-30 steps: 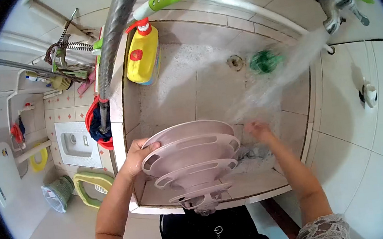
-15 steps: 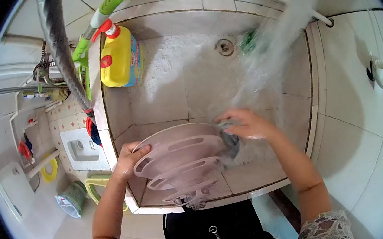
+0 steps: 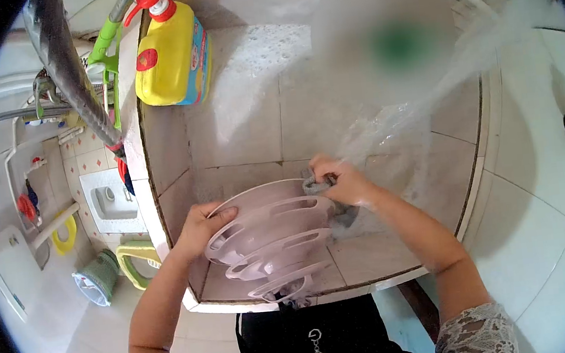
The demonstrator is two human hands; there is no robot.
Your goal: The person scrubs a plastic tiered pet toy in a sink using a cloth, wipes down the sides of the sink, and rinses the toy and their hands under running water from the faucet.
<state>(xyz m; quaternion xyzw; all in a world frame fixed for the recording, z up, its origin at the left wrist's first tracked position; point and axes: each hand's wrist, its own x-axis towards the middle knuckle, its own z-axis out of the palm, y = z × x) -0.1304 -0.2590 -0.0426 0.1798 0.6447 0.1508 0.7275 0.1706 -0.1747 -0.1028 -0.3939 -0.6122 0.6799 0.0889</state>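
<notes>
A pale pink plastic tiered rack (image 3: pixel 270 222), its round tiers slotted near the edges, is tilted on its side at the near edge of the tiled basin (image 3: pixel 237 140). My left hand (image 3: pixel 206 227) grips the rim of its widest tier, thumb over the edge. Bunched in my right hand (image 3: pixel 340 183) is a grey cloth (image 3: pixel 319 184), pressed against the right side of that same rim. Water spray (image 3: pixel 419 103) falls into the basin from the upper right, beyond my right hand. The rack's narrow end is partly hidden near my clothing.
A yellow detergent bottle (image 3: pixel 170 54) with a red pump stands at the basin's far left corner. Suds (image 3: pixel 268 43) lie beside it. A grey hose (image 3: pixel 64 68) and a green handle (image 3: pixel 105 40) rise at left. A bucket (image 3: pixel 98 278) and squat toilet (image 3: pixel 111 198) are below.
My right hand has come left and closed with the cloth onto the rack's rim. The rack has shifted slightly right, still in my left hand. The camera view has shifted too.
</notes>
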